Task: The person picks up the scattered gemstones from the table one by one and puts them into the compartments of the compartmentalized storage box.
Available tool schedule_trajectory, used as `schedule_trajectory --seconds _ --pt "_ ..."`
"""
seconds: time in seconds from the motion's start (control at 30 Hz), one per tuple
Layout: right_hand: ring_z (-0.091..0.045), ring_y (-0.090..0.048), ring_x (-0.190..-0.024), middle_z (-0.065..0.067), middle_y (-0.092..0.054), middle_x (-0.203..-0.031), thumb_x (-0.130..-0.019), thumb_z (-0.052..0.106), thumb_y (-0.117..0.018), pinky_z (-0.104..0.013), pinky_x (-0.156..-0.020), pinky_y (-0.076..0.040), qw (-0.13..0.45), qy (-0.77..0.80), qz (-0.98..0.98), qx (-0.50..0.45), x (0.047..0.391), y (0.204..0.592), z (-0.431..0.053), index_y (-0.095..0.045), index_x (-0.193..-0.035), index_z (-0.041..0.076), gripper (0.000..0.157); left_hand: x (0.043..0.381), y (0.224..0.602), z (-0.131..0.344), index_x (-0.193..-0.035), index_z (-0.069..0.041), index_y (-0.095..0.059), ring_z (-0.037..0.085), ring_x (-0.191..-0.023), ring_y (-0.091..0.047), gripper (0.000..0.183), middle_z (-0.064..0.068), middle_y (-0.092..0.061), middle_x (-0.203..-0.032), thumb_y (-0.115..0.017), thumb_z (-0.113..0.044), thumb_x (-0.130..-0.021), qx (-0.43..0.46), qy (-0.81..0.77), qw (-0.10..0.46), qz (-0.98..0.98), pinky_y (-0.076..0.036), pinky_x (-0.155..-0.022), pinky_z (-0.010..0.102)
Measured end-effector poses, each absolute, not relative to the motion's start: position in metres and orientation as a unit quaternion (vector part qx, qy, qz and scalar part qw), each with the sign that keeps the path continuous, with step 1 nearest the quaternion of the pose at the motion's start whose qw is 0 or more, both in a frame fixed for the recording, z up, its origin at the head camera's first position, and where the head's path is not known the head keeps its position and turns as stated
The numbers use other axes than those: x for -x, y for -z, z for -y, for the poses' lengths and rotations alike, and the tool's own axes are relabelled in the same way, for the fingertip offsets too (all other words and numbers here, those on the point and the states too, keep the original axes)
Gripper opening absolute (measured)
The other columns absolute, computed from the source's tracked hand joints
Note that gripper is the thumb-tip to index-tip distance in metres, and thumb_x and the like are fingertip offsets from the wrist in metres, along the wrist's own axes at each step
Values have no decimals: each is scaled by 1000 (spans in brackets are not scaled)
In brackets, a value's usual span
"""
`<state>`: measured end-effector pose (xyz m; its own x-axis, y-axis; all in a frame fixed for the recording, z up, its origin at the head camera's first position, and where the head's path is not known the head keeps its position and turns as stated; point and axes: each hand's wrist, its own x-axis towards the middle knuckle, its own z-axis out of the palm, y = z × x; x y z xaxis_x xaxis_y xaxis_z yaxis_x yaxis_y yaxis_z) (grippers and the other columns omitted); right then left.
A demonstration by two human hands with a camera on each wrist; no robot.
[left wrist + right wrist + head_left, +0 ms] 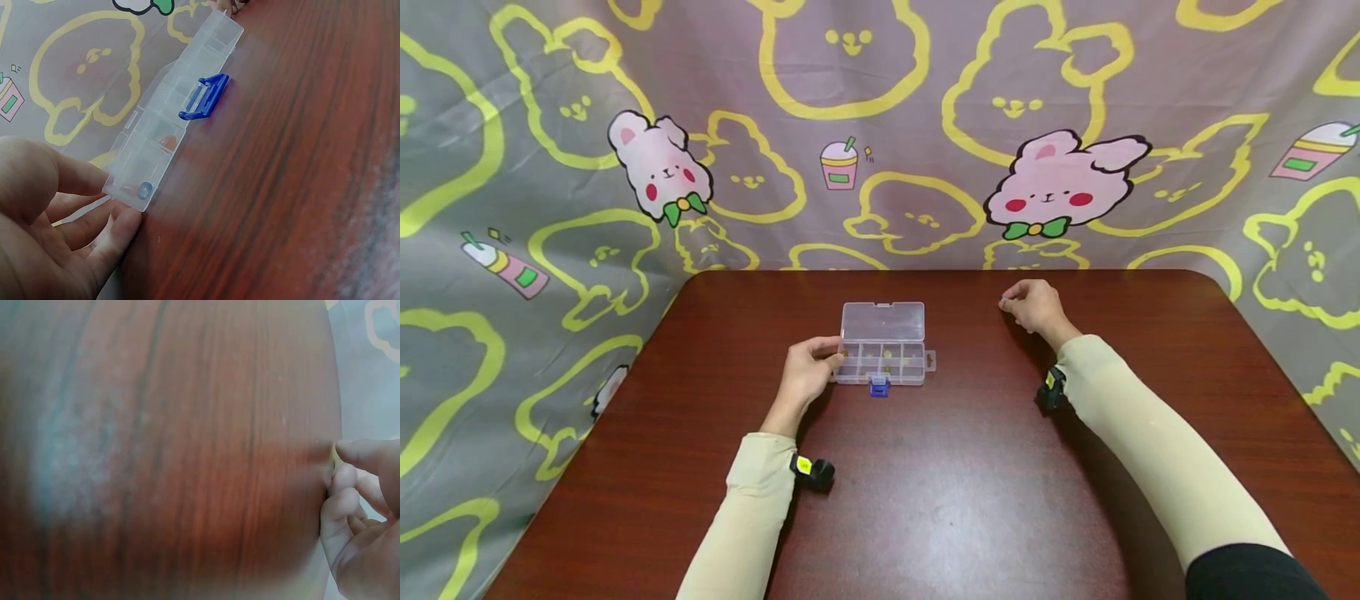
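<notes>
A clear plastic compartment box [880,364] lies on the table with its lid [883,322] raised at the back. Its blue latch [879,389] hangs down at the front. My left hand [807,369] grips the box's left end between thumb and fingers. Through the wall in the left wrist view show a dark blue bead [145,190] and an orange piece [168,142]. Off to the right, well apart from the box, my right hand [1037,308] pinches a small pale piece [1003,302] between thumb and fingertips; I cannot tell its kind.
The dark reddish wooden table [925,483] reaches back to a cloth [880,225] printed with yellow outlines and rabbits, which also hangs along both sides. A hang tab [931,361] sticks out from the box's right end. Several small yellowish pieces [887,354] sit in its compartments.
</notes>
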<state>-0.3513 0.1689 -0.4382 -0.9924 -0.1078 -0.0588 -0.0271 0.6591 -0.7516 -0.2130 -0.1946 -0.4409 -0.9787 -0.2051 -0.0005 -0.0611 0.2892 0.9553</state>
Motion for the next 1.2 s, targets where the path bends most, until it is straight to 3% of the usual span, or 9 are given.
schedule_trajectory --seconds 0.37,0.7,1.2 --pt "-13 -56 -53 -10 -68 -75 -95 15 -68 -27 -44 -49 41 413 -908 49 346 436 -172 -68 -104 -4 21 213 441 193 -119 9 -68 20 -73 -63 30 28 -68 -113 -64 8 -89 -91 588 55 802 -51 -53 20" --pt "-13 -56 -50 -9 -66 -69 -92 18 -71 -27 -42 -49 31 421 -905 55 339 436 -175 -69 -100 -2 22 213 441 195 -119 9 -68 15 -61 -58 30 28 -68 -112 -64 8 -89 -84 590 59 801 -50 -51 20" --pt "-18 -57 -55 -13 -69 -78 -94 17 -69 -30 -45 -50 36 453 -889 59 320 436 -196 -69 -107 -2 23 214 441 195 -120 9 -68 14 -64 -59 31 28 -68 -113 -64 8 -89 -86 589 56 802 -50 -52 20"
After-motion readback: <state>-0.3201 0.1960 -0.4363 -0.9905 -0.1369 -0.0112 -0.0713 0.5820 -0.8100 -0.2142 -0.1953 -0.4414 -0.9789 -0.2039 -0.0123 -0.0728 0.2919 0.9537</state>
